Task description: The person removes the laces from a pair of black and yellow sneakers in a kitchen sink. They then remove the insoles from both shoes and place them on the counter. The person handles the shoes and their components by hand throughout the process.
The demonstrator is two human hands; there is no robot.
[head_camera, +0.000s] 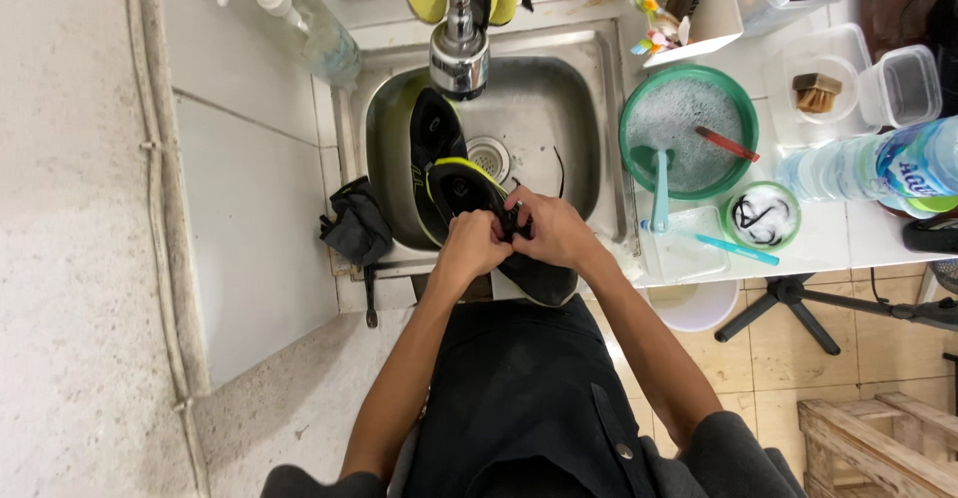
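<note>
Both hands met over the sink's (599, 109) front edge: left hand (471, 246) and right hand (547, 231) were curled tight, pinching the laces on a black shoe (469, 194). Beyond them, a second shoe (434, 129) lay in the basin.

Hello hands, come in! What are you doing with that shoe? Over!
Left hand and right hand both gripping black shoe over sink. Fingers at its laces. Second shoe in basin; nothing blocking.

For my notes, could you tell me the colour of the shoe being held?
Black shoe with yellow-green trim, clearest in the head view.
</note>
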